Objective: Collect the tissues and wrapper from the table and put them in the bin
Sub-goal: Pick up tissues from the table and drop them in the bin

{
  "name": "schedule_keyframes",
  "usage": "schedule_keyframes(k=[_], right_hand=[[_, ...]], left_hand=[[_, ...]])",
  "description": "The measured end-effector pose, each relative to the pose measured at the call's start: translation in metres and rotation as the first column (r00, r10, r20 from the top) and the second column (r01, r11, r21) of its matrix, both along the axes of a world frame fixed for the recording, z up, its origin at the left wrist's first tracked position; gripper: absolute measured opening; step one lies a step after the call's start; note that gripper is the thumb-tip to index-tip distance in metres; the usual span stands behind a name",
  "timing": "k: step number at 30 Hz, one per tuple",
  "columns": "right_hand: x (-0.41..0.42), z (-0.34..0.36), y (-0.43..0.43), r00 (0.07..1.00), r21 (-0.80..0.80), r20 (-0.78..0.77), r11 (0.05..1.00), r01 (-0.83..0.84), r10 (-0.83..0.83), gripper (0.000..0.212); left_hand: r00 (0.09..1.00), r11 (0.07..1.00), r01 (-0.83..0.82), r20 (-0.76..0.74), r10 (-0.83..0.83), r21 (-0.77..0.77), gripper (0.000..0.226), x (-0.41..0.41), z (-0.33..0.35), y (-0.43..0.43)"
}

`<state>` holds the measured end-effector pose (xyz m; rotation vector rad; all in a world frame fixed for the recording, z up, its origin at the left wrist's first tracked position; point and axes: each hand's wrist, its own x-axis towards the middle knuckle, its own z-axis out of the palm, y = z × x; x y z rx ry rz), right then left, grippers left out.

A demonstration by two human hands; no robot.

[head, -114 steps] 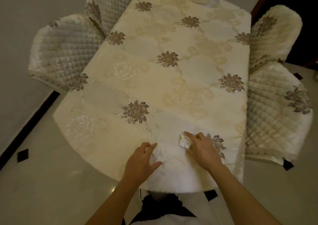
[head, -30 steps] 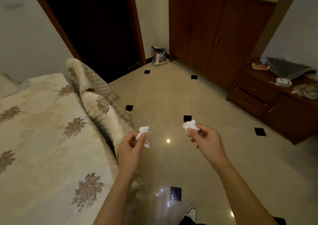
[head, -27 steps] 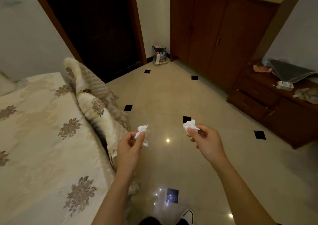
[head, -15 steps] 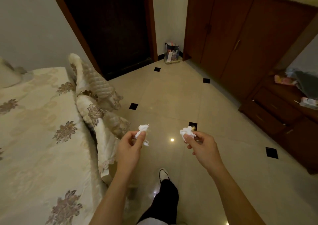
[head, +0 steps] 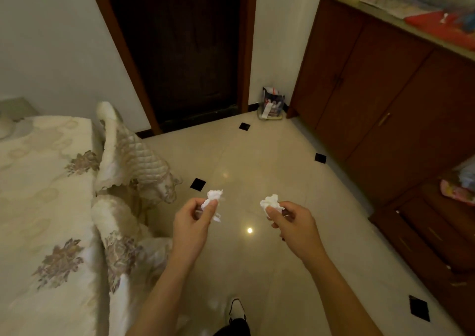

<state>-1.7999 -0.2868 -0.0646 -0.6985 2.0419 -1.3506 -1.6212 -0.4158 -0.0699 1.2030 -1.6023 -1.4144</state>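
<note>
Indoors | glossy floor (head: 257, 161) (black insets), corner bin (head: 273, 104) | left grip (head: 191, 224) pinches tissue (head: 214, 194) | right grip (head: 295, 224), second tissue (head: 270, 202)

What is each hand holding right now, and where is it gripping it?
The left hand pinches a crumpled tissue around its lower half, between thumb and fingers. The right hand pinches a second tissue by its lower right edge.

Open tiled floor (head: 246, 155) runs ahead to the bin (head: 272, 103), which stands in the corner between the door frame (head: 247, 53) and a tall wooden cabinet (head: 372, 91). Quilted chairs (head: 133, 155) and the table (head: 38, 181) crowd the left; low drawers (head: 431, 233) flank the right.
</note>
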Motion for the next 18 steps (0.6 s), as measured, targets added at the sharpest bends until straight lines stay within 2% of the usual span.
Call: schedule_keyframes(k=[5, 12, 18], right_hand=[[-0.032, 0.002, -0.066, 0.997, 0.007, -0.014, 0.998, -0.07, 0.07, 0.015], [-0.077, -0.005, -0.156, 0.988, 0.006, -0.017, 0.988, -0.155, 0.156, 0.012], [-0.131, -0.009, -0.248, 0.97, 0.002, -0.016, 0.97, -0.242, 0.242, 0.013]], left_hand=[[0.999, 0.999, -0.05, 0.01, 0.05, -0.019, 0.017, -0.031, 0.005, -0.059], [0.991, 0.991, -0.131, 0.025, 0.131, -0.001, 0.02, -0.065, 0.009, -0.13], [0.971, 0.967, -0.236, -0.017, 0.238, 0.092, 0.028, -0.114, 0.008, -0.207]])
